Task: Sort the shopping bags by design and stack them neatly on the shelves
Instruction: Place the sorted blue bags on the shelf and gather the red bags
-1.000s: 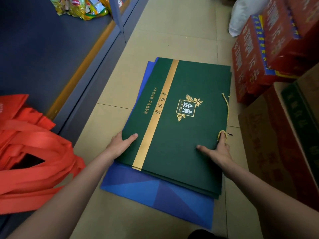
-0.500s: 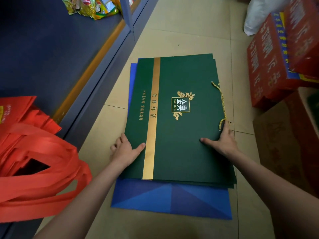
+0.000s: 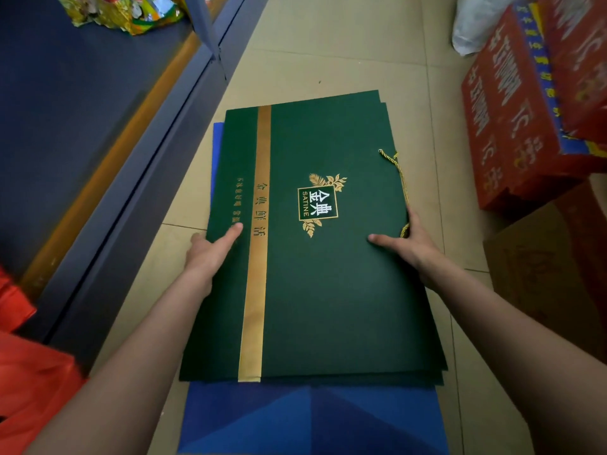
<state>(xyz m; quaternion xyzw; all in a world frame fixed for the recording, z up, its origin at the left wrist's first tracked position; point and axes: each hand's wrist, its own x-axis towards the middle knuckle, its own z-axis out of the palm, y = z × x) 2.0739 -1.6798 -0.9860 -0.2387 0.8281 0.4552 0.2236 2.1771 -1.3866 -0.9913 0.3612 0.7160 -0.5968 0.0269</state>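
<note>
Beige floor tiles (image 3: 345, 44) run ahead of me between a dark blue shelf unit (image 3: 65, 110) on my left and stacked red cartons (image 3: 512, 103) on my right, with a brown cardboard box (image 3: 542, 274) just in front of the cartons. Flat on the floor lies a stack of green paper shopping bags (image 3: 328, 290), the top one marked with a gold stripe and a gold "SATINE" emblem, its gold cord handle (image 3: 400, 178) looping off the right edge. Under the green stack lies a blue paper bag (image 3: 312, 418), showing along the left side and at the near end. My left hand (image 3: 210, 254) grips the left edge of the green stack, thumb pressed on top and fingers curled under the edge. My right hand (image 3: 407, 241) grips the right edge the same way, thumb flat on the top bag, fingers around the side by the cord. Red fabric tote bags (image 3: 29, 372) sit at my lower left on the shelf, and colourful snack packets (image 3: 131, 11) rest farther back on it.
</note>
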